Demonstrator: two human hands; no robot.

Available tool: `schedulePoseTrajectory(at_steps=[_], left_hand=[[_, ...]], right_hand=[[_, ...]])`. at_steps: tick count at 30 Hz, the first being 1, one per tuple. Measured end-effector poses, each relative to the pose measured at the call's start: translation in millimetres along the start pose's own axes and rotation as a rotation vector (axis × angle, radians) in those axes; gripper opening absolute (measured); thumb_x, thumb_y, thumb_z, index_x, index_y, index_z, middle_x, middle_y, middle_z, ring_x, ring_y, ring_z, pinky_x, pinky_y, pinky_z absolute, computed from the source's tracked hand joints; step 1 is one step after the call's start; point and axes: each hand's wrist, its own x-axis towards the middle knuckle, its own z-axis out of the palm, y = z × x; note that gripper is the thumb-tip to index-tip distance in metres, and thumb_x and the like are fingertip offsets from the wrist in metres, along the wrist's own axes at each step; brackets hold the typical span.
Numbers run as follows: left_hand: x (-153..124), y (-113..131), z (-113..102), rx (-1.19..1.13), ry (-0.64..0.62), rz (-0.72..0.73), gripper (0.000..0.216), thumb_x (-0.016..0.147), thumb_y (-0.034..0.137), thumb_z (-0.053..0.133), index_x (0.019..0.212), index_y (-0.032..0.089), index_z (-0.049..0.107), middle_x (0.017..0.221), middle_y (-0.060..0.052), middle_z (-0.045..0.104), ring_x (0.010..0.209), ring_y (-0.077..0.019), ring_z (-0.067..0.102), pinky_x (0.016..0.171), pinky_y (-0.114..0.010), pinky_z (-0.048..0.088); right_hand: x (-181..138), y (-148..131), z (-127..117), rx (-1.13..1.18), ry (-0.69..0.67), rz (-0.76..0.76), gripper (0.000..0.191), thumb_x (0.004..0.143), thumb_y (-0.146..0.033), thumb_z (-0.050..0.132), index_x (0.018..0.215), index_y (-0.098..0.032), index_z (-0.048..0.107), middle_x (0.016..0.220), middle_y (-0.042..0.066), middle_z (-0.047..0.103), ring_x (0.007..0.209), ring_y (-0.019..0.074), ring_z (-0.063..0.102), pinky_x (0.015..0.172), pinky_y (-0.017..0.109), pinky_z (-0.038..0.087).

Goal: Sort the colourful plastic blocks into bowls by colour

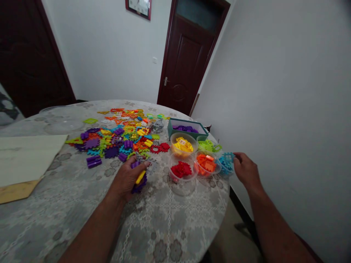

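My left hand point(127, 177) is closed round several plastic building pieces, among them a yellow piece point(140, 177), purple ones point(139, 187) and a grey one. At the right, my right hand point(245, 168) pinches a blue plastic building piece point(228, 157) above a clear tub of blue pieces point(225, 168). Beside it stand clear tubs of orange pieces point(206, 164), red pieces point(181, 170), yellow pieces point(183, 144) and lime green pieces point(207, 146). A mixed heap of coloured pieces point(109, 142) lies beyond my left hand.
A green box point(201, 132) with purple pieces stands behind the tubs. More pieces point(126, 115) are spread at the back of the round table, and a cardboard sheet point(27, 157) lies at the left. The table's right edge runs close to the wall point(287, 109).
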Motion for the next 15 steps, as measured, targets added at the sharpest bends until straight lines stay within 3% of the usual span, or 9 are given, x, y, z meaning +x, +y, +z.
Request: schedulePoseTrajectory(at_steps=[3, 6, 9, 11, 15], left_hand=[[-2, 0, 1, -0.003, -0.014, 0.026, 0.086, 0.069, 0.045, 0.091, 0.143, 0.022, 0.053, 0.082, -0.001, 0.072, 0.058, -0.0172, 0.065, 0.05, -0.026, 0.051], [-4, 1, 2, -0.007, -0.015, 0.057, 0.076, 0.067, 0.044, 0.092, 0.132, 0.02, 0.059, 0.078, 0.0, 0.07, 0.057, -0.0157, 0.063, 0.049, -0.024, 0.048], [-7, 2, 2, -0.014, -0.037, 0.084, 0.064, 0.065, 0.046, 0.092, 0.117, 0.02, 0.065, 0.074, 0.002, 0.067, 0.057, -0.0139, 0.06, 0.048, -0.022, 0.045], [-8, 3, 3, -0.03, -0.054, 0.089, 0.063, 0.063, 0.046, 0.093, 0.113, 0.02, 0.066, 0.074, 0.003, 0.067, 0.056, -0.0132, 0.059, 0.049, -0.022, 0.043], [-9, 2, 3, -0.061, -0.094, 0.092, 0.059, 0.062, 0.045, 0.093, 0.11, 0.019, 0.068, 0.078, 0.001, 0.069, 0.061, -0.0145, 0.062, 0.054, -0.023, 0.046]], right_hand=[[-2, 16, 10, -0.127, -0.059, -0.047, 0.042, 0.091, -0.033, 0.045, 0.116, -0.018, 0.075, 0.108, 0.015, 0.079, 0.096, 0.0312, 0.073, 0.092, 0.045, 0.055], [-6, 0, 14, -0.139, 0.056, -0.144, 0.045, 0.091, -0.032, 0.042, 0.117, -0.013, 0.074, 0.116, 0.02, 0.076, 0.104, 0.0338, 0.071, 0.098, 0.049, 0.053], [-20, -52, 10, 0.051, 0.052, -0.189, 0.043, 0.094, -0.036, 0.045, 0.119, -0.017, 0.074, 0.12, 0.017, 0.075, 0.103, 0.0315, 0.071, 0.099, 0.047, 0.054], [-37, -99, 5, 0.236, -0.09, -0.221, 0.039, 0.097, -0.039, 0.048, 0.121, -0.022, 0.073, 0.118, 0.014, 0.076, 0.1, 0.029, 0.072, 0.094, 0.044, 0.056], [-72, -188, 8, 0.499, -0.453, -0.474, 0.034, 0.101, -0.037, 0.055, 0.13, -0.029, 0.07, 0.126, 0.009, 0.075, 0.1, 0.0258, 0.072, 0.091, 0.042, 0.057]])
